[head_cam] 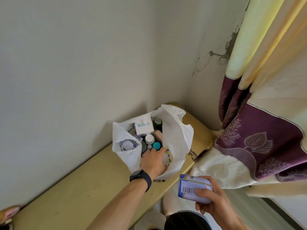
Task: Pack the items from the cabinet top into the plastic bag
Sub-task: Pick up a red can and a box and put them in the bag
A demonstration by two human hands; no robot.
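Observation:
A white plastic bag [177, 130] stands open on the yellowish cabinet top [79, 193], near the wall corner. Inside it lie several items: a white box with teal lettering [144, 127], a white-capped bottle [149, 138], a teal cap [156, 145] and a dark green jar [157, 122]. My left hand [153, 161], with a dark watch on the wrist, reaches into the bag's front opening and grips a pale rounded container [165, 158]. My right hand [211, 196] holds a blue and white tin can [191, 186] with a barcode, in front of the cabinet's edge.
A cream and purple curtain [259, 130] hangs at the right and drapes against the cabinet's right end. The wall runs close behind the bag. A pinkish object [9, 213] sits at the cabinet's far left end.

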